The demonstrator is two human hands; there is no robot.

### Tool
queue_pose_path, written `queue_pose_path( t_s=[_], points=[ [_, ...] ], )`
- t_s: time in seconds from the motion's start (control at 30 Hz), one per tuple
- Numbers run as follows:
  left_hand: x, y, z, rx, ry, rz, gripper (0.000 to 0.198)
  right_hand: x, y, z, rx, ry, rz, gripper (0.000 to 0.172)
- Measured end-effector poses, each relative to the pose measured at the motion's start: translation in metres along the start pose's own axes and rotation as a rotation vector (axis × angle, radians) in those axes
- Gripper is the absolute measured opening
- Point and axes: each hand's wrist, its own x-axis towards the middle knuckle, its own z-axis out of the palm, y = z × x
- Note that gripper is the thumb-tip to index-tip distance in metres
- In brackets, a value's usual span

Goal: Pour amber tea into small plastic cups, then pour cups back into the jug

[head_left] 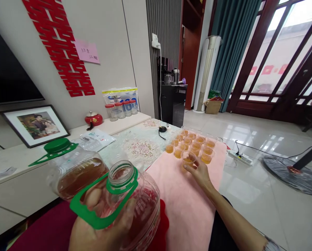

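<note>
In the head view my left hand is closed around the neck and green carrying handle of an uncapped clear plastic jug, which holds amber-brown liquid. A second jug, with a green screw cap and brown liquid inside, stands just behind it to the left. My right hand grips a clear plastic cup between thumb and fingers; it shows amber liquid. This cup is at the near edge of several filled cups grouped in rows on a pink cloth.
Near the cups lies a black tape measure on the floral tablecloth. Along the wall ledge are red-lidded glass jars, a red pot and a framed photo. A power strip and a stand base occupy the floor at right.
</note>
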Motion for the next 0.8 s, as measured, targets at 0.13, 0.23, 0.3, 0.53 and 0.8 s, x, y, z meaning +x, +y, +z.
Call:
queue_pose_path(
  t_s=[0.13,0.23,0.3,0.53,0.8],
  points=[
    [0.001,0.007,0.004,-0.024,-0.093,-0.025,0.039,-0.006,-0.041,0.001,0.027,-0.091,-0.082,0.059],
    [0.000,0.014,0.012,-0.052,-0.082,-0.070,0.045,-0.008,-0.078,0.004,0.016,-0.157,-0.170,0.060],
    [-0.001,0.015,0.016,-0.083,-0.063,-0.090,0.046,-0.009,-0.102,0.007,0.009,-0.204,-0.248,0.057],
    [-0.007,0.010,0.020,-0.132,-0.038,-0.111,0.048,-0.006,-0.176,0.019,-0.054,-0.289,-0.543,0.052],
    [-0.012,0.024,0.031,-0.222,0.032,-0.145,0.054,-0.001,-0.230,0.024,-0.232,-0.321,-0.886,0.047]
  ],
)
